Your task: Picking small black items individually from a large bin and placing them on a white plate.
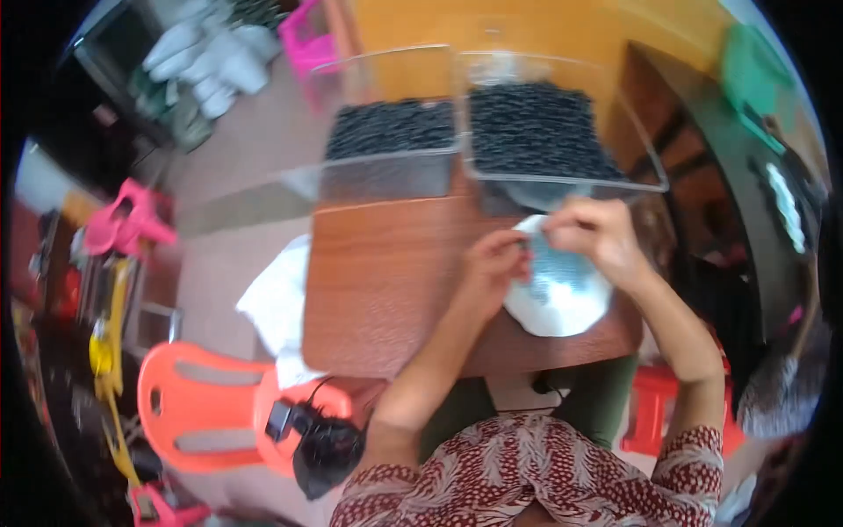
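Observation:
On a small brown wooden table [386, 281] lies a white round dish [562, 294] holding a patch of small bluish-grey pieces. My left hand [493, 261] rests at the dish's left rim with its fingers pinched together. My right hand [593, 233] is over the dish's top edge, fingers curled and pinching something small and dark that I cannot make out. The two hands' fingertips meet just above the dish. Behind them stand two clear plastic bins, the left bin [391, 132] and the right bin [536, 132], both filled with small dark pieces.
A white bag [281, 303] hangs off the table's left side. An orange plastic chair [211, 404] with a black device and cable sits lower left. Pink stools [127, 220] stand further left, and a red stool [654, 413] is under my right arm.

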`<state>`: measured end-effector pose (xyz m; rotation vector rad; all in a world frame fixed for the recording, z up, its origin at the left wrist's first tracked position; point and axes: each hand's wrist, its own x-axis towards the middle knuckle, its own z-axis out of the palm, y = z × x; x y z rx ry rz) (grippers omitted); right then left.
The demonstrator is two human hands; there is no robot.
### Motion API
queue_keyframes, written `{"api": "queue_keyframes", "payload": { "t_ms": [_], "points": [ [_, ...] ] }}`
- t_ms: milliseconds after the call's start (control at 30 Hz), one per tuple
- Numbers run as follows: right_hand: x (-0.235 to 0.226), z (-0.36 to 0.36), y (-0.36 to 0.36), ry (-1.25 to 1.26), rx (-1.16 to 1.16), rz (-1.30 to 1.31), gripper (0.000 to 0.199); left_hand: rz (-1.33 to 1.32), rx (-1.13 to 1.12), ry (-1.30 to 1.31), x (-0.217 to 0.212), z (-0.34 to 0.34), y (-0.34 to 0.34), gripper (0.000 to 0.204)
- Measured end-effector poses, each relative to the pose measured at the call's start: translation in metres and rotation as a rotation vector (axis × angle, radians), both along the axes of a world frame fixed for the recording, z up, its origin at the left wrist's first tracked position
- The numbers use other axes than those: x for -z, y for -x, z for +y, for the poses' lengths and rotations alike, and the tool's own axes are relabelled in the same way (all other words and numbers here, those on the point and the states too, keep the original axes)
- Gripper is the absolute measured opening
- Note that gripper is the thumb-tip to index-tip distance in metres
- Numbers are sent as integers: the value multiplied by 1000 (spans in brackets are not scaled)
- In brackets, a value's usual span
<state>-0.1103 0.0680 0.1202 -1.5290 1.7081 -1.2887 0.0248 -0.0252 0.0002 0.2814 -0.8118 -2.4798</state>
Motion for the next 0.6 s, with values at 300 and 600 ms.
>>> {"api": "queue_keyframes", "payload": {
  "t_ms": [300, 600],
  "points": [
    [15, 34, -18, 9, 40, -325, 10, 111, 0, 6, -24, 35, -14, 22],
    [38, 75, -30, 42, 272, -427, 16, 3, -22, -47, -22, 71, -23, 22]
  ]
}}
